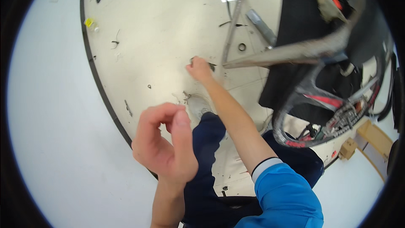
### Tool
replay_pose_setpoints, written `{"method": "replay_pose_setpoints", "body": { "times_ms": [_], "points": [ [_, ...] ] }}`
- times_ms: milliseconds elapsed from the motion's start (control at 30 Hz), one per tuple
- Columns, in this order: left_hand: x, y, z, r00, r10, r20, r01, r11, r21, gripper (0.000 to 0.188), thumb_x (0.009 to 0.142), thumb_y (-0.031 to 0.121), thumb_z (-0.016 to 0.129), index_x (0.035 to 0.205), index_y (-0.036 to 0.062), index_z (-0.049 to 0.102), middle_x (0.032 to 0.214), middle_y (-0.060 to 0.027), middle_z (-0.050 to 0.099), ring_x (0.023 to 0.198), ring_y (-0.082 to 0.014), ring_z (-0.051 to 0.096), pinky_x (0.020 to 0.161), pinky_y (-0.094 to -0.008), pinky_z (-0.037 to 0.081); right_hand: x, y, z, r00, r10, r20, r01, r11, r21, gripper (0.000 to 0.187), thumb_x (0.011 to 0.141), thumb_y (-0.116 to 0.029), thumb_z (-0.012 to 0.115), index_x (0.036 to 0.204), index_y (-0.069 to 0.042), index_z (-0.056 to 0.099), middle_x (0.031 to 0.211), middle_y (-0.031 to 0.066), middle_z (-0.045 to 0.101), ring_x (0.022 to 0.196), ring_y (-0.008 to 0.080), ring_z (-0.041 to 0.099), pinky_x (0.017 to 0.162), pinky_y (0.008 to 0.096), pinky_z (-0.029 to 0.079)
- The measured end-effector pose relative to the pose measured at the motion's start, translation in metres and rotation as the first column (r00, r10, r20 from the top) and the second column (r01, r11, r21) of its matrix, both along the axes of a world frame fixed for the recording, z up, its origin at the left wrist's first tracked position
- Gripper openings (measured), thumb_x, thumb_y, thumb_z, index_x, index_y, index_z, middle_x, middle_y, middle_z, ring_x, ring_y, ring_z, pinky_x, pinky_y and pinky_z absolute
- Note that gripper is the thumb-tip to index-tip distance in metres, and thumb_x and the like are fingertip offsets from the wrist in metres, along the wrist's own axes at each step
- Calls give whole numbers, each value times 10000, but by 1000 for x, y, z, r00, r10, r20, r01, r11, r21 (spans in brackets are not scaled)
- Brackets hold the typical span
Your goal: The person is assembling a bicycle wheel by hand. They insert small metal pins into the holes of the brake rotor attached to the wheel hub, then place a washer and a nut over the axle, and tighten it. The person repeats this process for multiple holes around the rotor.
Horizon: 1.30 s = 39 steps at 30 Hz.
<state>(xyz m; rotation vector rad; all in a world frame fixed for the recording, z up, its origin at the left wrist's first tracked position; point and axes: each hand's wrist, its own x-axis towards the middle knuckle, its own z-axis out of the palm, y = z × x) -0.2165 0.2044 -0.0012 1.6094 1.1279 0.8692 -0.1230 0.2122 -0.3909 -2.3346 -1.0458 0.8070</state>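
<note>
Use the metal frame (287, 55), the bent tube at upper right, as the landmark. My right hand (200, 70) extends to the left of the frame's corner, low over the floor (160, 29). Its fingers are bent inward at a dark piece (212, 66), located between that hand and the frame; whether they grasp the piece or only touch it, I cannot tell. The outstretched arm presumably allows floor-level reach from my present position.

My left hand (166, 154) is raised closer to me, left of and below the frame. Its fingers are curled, thumb near the index tip. No part is visible between them, but a small one could be hidden. This position probably keeps the right hand's path unobstructed.

A grey cylinder (260, 26) lies inside the frame's bend. The red-marked wheel (325, 100) is below the frame. My shoe (197, 105) is below and left of it, apparently placed for balance.
</note>
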Motion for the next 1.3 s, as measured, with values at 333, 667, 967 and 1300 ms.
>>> {"method": "replay_pose_setpoints", "body": {
  "times_ms": [333, 667, 967, 1300],
  "points": [
    [77, -105, 36, 913, -180, 366, 200, 980, -15, 120, 971, 66, 597, 926, -24, 663, 762, -23, 626, 668, -68, 542, 614, -215, 417, -26, -156, 279, 911, -4, -412, 206, 869, 450, 266, 844, -233, 663, 996, -18, 628, 842, 223, 703, 795, 437, 679, 718, 487, 533],
    [145, -187, 23, 858, -422, 292, 407, 906, 115, 117, 939, 79, 643, 876, -5, 692, 736, -27, 663, 591, -74, 540, 537, -241, 405, 106, -354, 416, 744, -166, -647, 527, 740, 417, 107, 1002, -110, 624, 1011, -5, 602, 767, 25, 637, 550, 89, 610, 482, 244, 474],
    [197, -208, 18, 849, -510, 139, 393, 785, 478, 105, 811, 31, 732, 914, 50, 720, 873, -58, 636, 807, -236, 589, 700, -341, 477, 172, -338, 433, 733, -507, -454, 598, 162, 785, 141, 1011, -102, 656, 1035, 19, 587, 934, 118, 733, 792, 153, 727, 740, 259, 586],
    [208, -200, 4, 827, -560, 55, 499, 775, 388, 351, 908, 143, 681, 1219, -20, 697, 1070, -114, 621, 1005, -271, 562, 893, -371, 463, 173, -314, 417, 721, -635, -279, 490, 182, 852, 153, 1010, -99, 657, 1055, 23, 575, 974, 137, 739, 847, 171, 745, 746, 250, 581]
  ]
}}
